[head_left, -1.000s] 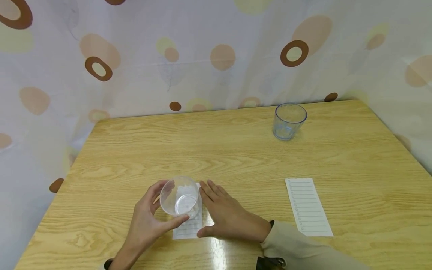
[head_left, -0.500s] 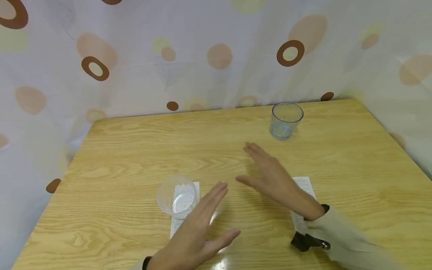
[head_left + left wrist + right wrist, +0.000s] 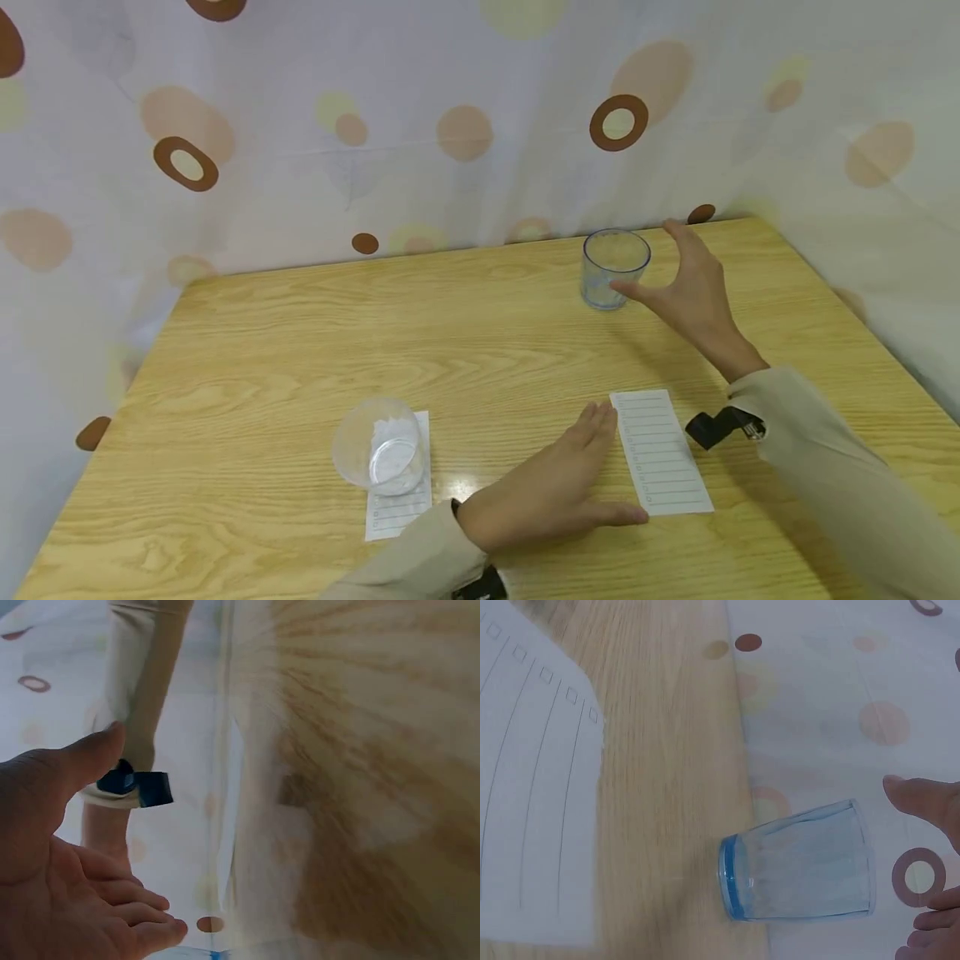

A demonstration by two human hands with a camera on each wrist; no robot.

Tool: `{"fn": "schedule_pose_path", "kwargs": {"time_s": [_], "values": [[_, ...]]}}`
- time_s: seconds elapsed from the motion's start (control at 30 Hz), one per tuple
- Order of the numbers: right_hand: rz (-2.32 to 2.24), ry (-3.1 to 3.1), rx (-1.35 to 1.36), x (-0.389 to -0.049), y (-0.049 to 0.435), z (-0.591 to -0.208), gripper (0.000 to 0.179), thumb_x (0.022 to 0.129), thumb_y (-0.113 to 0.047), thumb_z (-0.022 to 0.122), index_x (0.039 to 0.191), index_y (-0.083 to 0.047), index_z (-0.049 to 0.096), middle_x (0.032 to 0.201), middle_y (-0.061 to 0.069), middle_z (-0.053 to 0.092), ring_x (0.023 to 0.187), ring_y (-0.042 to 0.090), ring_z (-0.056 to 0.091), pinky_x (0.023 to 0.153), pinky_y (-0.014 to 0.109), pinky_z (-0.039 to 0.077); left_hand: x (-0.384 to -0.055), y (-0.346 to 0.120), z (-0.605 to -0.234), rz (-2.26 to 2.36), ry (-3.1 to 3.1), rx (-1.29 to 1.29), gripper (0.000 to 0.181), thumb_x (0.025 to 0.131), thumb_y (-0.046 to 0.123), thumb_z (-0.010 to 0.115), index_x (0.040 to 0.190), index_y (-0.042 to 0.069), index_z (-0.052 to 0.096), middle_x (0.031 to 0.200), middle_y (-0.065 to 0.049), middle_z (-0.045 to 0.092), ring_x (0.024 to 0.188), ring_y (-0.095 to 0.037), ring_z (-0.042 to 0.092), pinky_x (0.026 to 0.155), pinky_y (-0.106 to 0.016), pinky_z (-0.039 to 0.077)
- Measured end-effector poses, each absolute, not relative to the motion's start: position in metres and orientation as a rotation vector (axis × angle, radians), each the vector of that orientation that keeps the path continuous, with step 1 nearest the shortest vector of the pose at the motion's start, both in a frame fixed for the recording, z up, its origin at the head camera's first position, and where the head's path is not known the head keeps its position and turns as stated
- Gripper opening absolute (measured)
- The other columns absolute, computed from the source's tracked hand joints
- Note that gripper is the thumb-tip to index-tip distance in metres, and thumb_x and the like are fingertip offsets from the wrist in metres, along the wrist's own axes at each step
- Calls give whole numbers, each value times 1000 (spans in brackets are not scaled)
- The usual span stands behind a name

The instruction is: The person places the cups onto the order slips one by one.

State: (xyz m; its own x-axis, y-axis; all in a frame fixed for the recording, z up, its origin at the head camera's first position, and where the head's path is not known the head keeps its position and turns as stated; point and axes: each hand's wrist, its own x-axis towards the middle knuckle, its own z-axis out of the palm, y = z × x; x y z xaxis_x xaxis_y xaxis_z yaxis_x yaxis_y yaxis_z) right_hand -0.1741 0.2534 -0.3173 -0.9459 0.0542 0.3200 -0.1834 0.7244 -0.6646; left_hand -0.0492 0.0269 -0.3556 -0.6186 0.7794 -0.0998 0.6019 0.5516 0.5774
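Note:
Near the back of the table stands a clear tumbler with a blue rim, upright. Beside it my right hand spreads thumb and fingers, the thumb overlapping the tumbler in the head view. In the right wrist view, a gap shows between the thumb and the tumbler. My left hand is stretched out low, fingertips by the left edge of the right-hand lined paper and thumb at its lower corner. A clear plastic cup sits on the left lined paper, untouched.
The wooden table meets a patterned curtain along its back edge. A black strap hangs from the right sleeve, and my left sleeve crosses the front of the table.
My left hand has let go of the clear cup and moved right to the other paper. My right hand has left the left paper and reached far right to the blue-rimmed tumbler.

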Motion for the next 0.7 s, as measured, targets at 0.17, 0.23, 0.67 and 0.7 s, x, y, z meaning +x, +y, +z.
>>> {"fn": "schedule_pose_path", "kwargs": {"time_s": [0.17,0.23,0.67,0.7], "values": [[1092,-2695,6,-185,255,-323,104,78,-44,79,153,-1,20,155,24,24,140,45,22,110,60,23,-64,50,-360,421,2470,1239,93,92,63,45,154,3,12,161,-11,8,147,-19,0,117,-27,10],[1108,-2719,-23,-188,255,-325,107,78,-47,78,153,0,18,155,24,22,141,45,21,110,61,23,-69,58,-361,305,2481,1240,93,92,65,43,154,3,13,161,-11,8,147,-20,1,117,-27,9],[1233,-2768,-103,-200,255,-342,114,78,-49,77,153,2,9,156,26,17,138,49,24,107,61,28,-67,77,-367,-36,2528,1160,111,81,78,46,155,6,6,161,-13,-2,147,-23,-6,118,-29,6],[1253,-2764,-109,-201,255,-342,115,78,-49,78,153,1,8,156,26,17,138,49,24,107,60,28,-68,77,-367,-52,2544,1170,113,79,78,48,155,5,6,161,-14,-2,147,-24,-5,118,-29,7]]}}
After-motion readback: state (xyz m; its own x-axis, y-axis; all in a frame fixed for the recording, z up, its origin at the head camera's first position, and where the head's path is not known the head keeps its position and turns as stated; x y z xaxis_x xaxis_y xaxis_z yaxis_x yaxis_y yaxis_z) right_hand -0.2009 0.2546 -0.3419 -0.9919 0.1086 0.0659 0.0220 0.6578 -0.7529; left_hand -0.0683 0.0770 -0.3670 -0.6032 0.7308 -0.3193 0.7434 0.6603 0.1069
